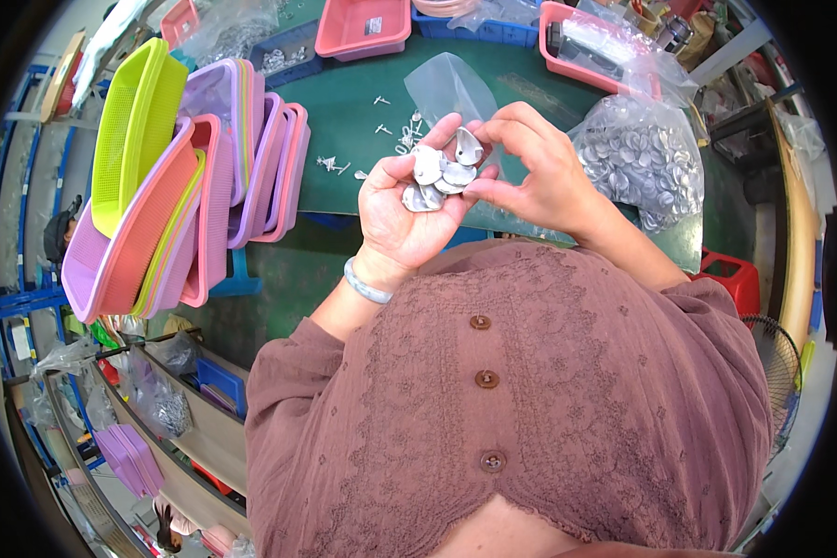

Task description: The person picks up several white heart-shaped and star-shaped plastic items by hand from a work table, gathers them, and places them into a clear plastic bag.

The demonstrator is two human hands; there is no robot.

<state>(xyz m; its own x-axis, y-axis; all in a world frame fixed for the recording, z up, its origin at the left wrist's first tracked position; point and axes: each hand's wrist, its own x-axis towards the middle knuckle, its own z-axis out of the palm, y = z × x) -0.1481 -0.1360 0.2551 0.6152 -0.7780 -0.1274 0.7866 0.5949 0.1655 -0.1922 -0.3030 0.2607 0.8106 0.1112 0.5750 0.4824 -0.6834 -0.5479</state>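
Observation:
My left hand (402,212) is cupped palm up and holds several small silver metal discs (434,179). My right hand (538,167) is beside it, thumb and fingers pinching one of the discs (468,146) at the top of the pile. Both hands hover over the near edge of a dark green table (344,121). A small clear plastic bag (448,86) lies on the table just behind the hands. A few small metal pins (403,135) are scattered next to it.
A big clear bag of silver discs (644,158) sits to the right. Stacked purple, pink and green plastic baskets (181,195) lean at the left. Pink trays (363,28) and a blue bin (288,56) line the far edge. A red stool (733,277) stands lower right.

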